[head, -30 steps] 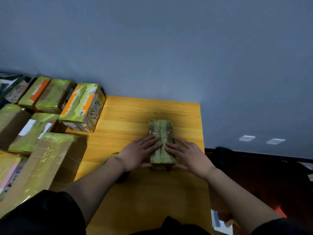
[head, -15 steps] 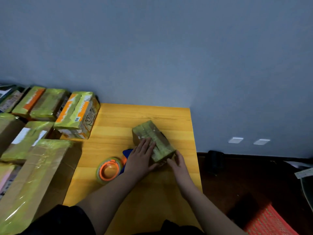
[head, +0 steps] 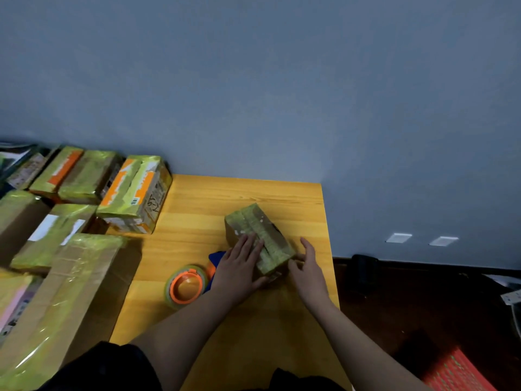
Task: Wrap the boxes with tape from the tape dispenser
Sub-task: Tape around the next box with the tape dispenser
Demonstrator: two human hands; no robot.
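- Cardboard, small and oblong, wrapped in yellow-green tape, the box lies skewed on the yellow wooden table, near its right edge.
- It looks light and stiff, with a slick taped skin; the long sides probably offer the surest hold.
- The left hand presses flat, fingers straight, on its top.
- The right hand touches its near end, fingers relaxed.
- The orange-cored tape dispenser sits just left.
- Taped boxes crowd the far left.

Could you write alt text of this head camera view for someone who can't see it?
A person's left hand rests flat on a small taped box on a yellow table, the right hand touching its near end. A tape dispenser lies beside them.
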